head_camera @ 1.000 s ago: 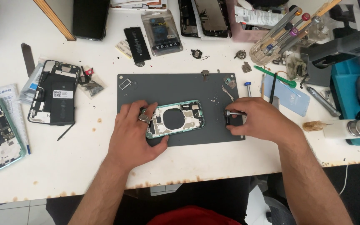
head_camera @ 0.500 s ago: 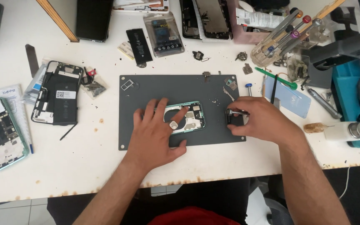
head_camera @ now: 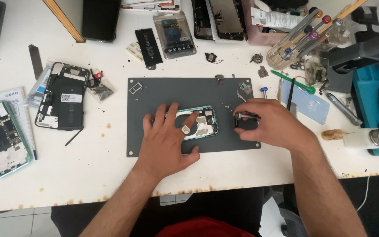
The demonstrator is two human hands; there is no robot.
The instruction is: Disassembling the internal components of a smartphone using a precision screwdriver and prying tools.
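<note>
The work mat [head_camera: 154, 94] looks like matt grey rubber. The tabletop [head_camera: 88, 175] is smooth white laminate, rust-stained along its front edge. The phone housing [head_camera: 207, 125] shows glossy green rim and bare metal plates inside.

Under your left hand [head_camera: 166, 140] an opened green-rimmed phone housing [head_camera: 202, 125] lies flat and lengthwise on the grey mat [head_camera: 176, 90], metal plates exposed inside. Your right hand [head_camera: 268, 125] pinches a slim metal-shafted tool [head_camera: 244, 116], lying level just right of the housing.
</note>
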